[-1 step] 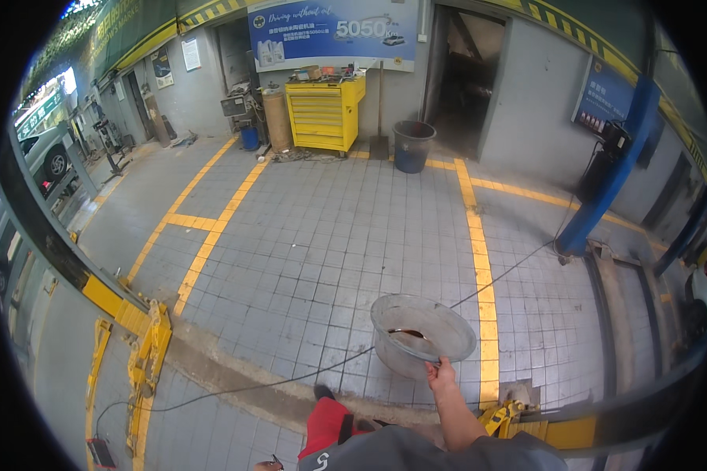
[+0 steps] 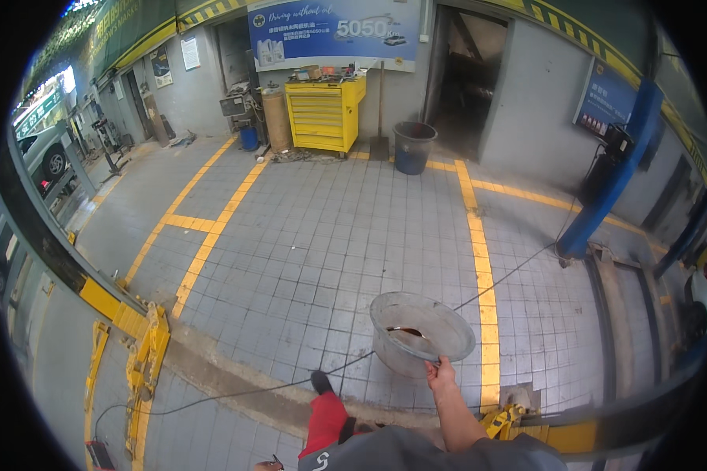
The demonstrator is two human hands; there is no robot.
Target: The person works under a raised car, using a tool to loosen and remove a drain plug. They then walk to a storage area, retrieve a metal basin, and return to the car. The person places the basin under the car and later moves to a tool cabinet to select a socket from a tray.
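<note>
Here's the round, scuffed grey basin [image 2: 445, 320], held over the smooth tiled floor [image 2: 306, 259], the right hand [image 2: 438, 372] closed on its near rim — dark, glossy liquid [image 2: 407, 333] pooled inside. One-handed, so a slipping grip or sharper tilt could spill it. Left hand [image 2: 268, 465] at the lower edge — can't tell its grip. Thin cable [image 2: 228, 391] near the shoe [image 2: 321, 383] could trip.

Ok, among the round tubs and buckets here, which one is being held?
The grey tub, gripped at its rim by the right hand; the dark bucket near the doorway and the small blue bucket stand farther off, untouched.
</note>
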